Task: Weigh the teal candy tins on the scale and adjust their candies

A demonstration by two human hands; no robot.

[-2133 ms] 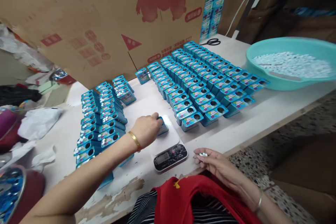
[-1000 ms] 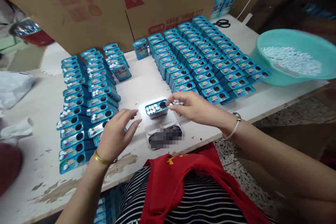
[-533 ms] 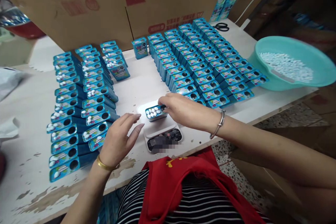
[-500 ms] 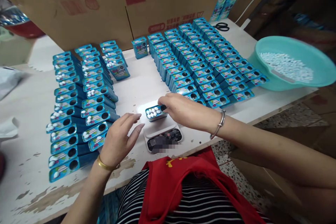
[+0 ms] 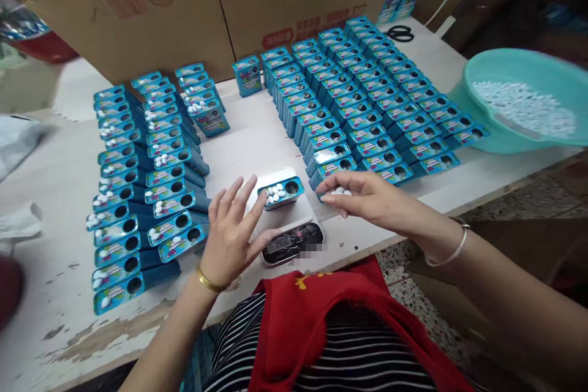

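A small blue tin (image 5: 294, 198) with white oval candies (image 5: 275, 193) on its lid and a dark round hole stands on a digital scale (image 5: 294, 244). Fingers spread, my left hand (image 5: 232, 233) is at the tin's left end, its index fingertip at the candies; whether it touches cannot be told. My right hand (image 5: 374, 199) is to the right of the scale, curled around several loose white candies (image 5: 340, 190). The scale's display is lit, its digits too unclear to read.
Rows of blue tins (image 5: 117, 251) topped with candies stand on the left. More rows of tins (image 5: 358, 116) fill the right side. A turquoise basin (image 5: 491, 128) of white candies is at the far right, black scissors (image 5: 399, 33) behind. A large cardboard box (image 5: 184, 30) borders the back.
My right hand has left the tin and moved right; candies now show in it. My left hand has come right to the tin, fingers spreading. The view has shifted slightly.
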